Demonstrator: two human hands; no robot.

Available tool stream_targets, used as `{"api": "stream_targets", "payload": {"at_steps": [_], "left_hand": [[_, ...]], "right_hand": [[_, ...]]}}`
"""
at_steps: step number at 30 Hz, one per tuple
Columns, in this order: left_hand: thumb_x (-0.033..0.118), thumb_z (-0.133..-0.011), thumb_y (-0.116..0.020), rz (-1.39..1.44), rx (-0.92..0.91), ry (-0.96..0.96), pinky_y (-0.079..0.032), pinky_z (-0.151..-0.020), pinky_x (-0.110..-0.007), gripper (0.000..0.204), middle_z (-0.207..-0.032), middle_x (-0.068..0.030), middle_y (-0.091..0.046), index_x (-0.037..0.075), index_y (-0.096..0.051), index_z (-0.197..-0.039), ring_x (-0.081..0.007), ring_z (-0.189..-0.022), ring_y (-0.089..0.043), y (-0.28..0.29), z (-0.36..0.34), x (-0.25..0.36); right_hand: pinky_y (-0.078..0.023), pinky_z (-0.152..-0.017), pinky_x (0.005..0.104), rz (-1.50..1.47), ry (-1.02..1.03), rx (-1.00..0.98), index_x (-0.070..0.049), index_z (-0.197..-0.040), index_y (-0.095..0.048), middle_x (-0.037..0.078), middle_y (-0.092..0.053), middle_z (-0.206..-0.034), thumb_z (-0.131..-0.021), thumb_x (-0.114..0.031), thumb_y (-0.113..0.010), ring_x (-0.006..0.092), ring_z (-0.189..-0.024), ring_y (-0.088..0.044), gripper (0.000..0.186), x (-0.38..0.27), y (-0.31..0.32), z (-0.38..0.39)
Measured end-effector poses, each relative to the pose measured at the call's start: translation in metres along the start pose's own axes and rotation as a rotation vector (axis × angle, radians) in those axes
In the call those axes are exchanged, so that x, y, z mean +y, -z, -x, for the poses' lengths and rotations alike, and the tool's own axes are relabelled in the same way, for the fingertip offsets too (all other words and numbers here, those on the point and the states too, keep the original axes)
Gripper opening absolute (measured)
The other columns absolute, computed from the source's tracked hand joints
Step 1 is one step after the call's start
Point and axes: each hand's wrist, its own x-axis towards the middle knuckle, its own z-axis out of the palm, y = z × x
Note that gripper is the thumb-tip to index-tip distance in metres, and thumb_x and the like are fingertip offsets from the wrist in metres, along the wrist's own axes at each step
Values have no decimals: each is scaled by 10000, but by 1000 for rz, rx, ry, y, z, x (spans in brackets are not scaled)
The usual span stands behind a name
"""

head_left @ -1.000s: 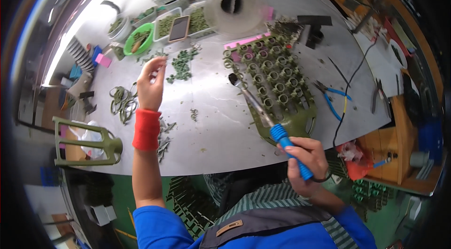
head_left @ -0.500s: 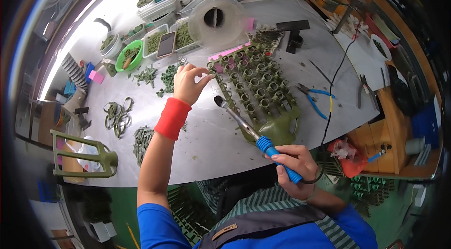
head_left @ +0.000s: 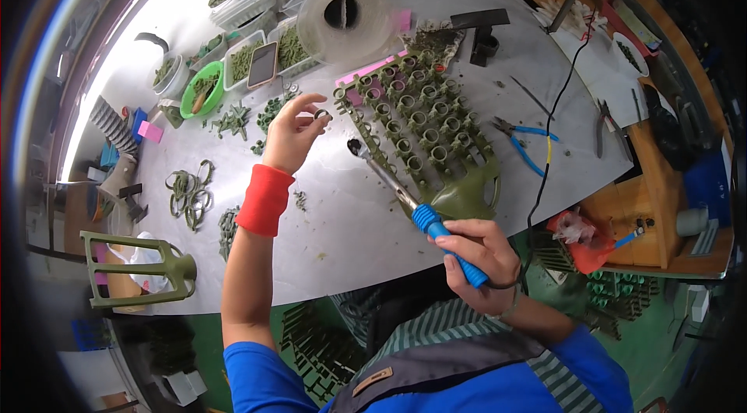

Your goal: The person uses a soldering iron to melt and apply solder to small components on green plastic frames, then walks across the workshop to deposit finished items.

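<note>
My left hand (head_left: 291,133), below a red wristband, pinches a small dark green ring-like part (head_left: 321,114) between thumb and fingers, above the tabletop. My right hand (head_left: 486,263) is wrapped round the blue handle of a soldering iron (head_left: 426,218). Its metal shaft points up and left, and the dark, wide tip ends beside a green plastic frame (head_left: 465,199). Several rows of upright rings stand on that frame, which lies on the table in front of me. The held part is apart from both the frame and the iron's tip.
Blue-handled pliers (head_left: 520,142) and the iron's black cable (head_left: 534,203) lie to the right. A phone (head_left: 263,65) rests on tubs of small green parts, beside a green basket (head_left: 187,108). Green bands (head_left: 187,192) and another green frame (head_left: 140,271) are at left; a clear funnel (head_left: 369,39) stands behind.
My left hand has moved left and slightly nearer, away from the frame's edge, with the small ring-like part now showing in its fingers. The soldering iron has shifted slightly up and left in the picture.
</note>
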Motion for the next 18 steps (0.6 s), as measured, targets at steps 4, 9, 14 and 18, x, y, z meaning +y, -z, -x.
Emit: {"api": "stream_targets", "payload": {"at_steps": [4, 9, 14, 18], "left_hand": [[49, -876, -662, -73, -75, -58, -519, -789, -245, 233, -1079, -34, -554, 20, -654, -1107, -130, -914, -631, 7, 4, -3], [53, -850, -679, -110, -95, -151, -494, -840, -273, 264, -1081, -38, -610, 59, -667, -1113, -141, -938, -604, -3, 0, 1], [90, -756, -724, -512, 69, -456, -443, -866, -380, 259, -983, -48, -696, 119, -713, -1013, -284, -978, -557, -16, -8, 2], [124, -760, -732, -636, 73, -465, -408, -878, -376, 251, -1005, -5, -695, 150, -722, -1010, -236, -981, -536, -21, -13, -1]], "right_hand": [[-557, -713, 295, 26, 1, 20, -50, -1071, -660, 150, -559, -1103, -759, 28, -698, 232, -857, -677, 324, 5, -13, -7], [-560, -732, 301, 50, 47, 51, -44, -1100, -655, 152, -556, -1103, -746, 37, -715, 239, -876, -680, 369, 14, -29, -11], [-561, -743, 308, 31, 41, 78, -34, -1112, -652, 153, -551, -1109, -746, 46, -711, 248, -894, -680, 379, 21, -40, -16], [-558, -753, 308, 20, 54, 89, -25, -1113, -650, 159, -536, -1131, -744, 59, -707, 253, -907, -678, 382, 23, -41, -20]]}}
